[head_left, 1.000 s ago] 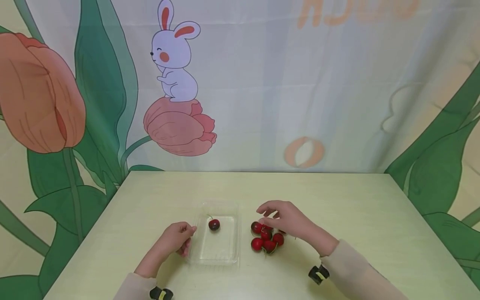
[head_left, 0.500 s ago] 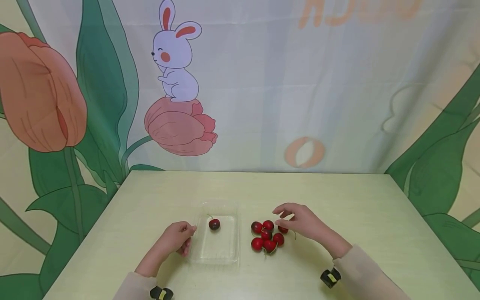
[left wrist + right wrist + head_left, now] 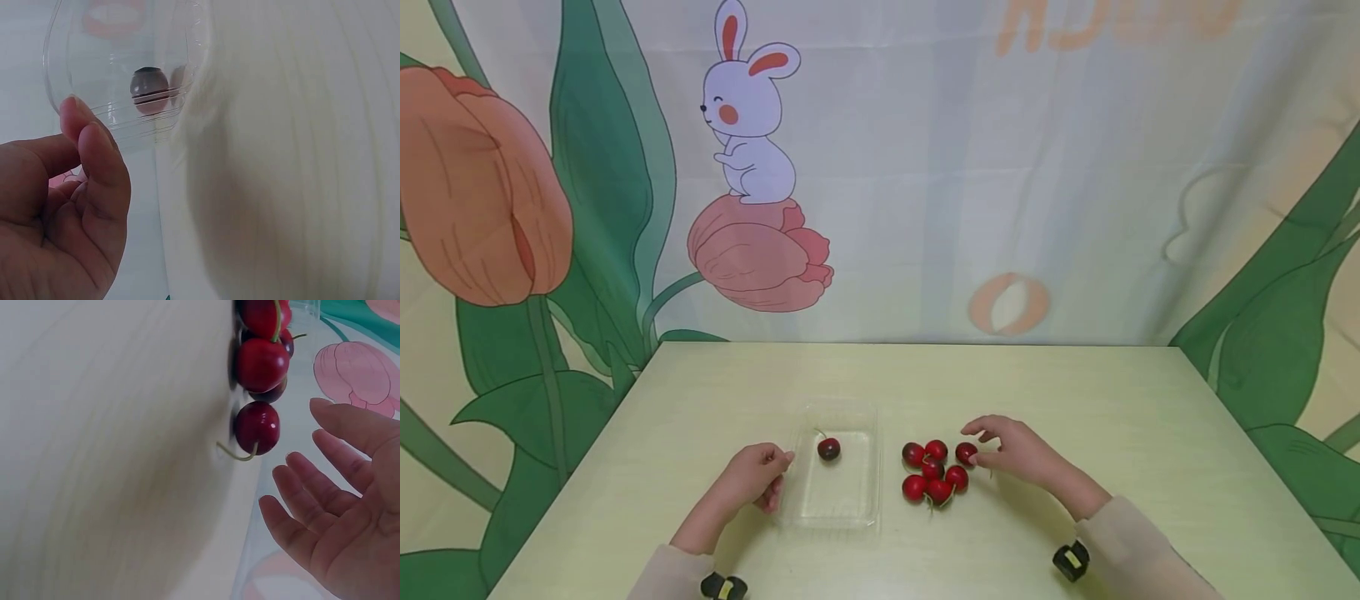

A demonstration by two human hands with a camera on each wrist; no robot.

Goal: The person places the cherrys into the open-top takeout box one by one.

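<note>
Pale tabletop (image 3: 1075, 383), loose cherries (image 3: 932, 471) between the hands (image 3: 747, 477), nearer the right one (image 3: 1021, 452)

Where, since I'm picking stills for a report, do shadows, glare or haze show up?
Head view: soft shadows on the table near the left hand and right hand; left wrist view: a broad, soft-edged shadow, pale glints along the plastic box, and the cherry inside looking greyed; right wrist view: another wide shadow, bright specks on the lowest cherry.
</note>
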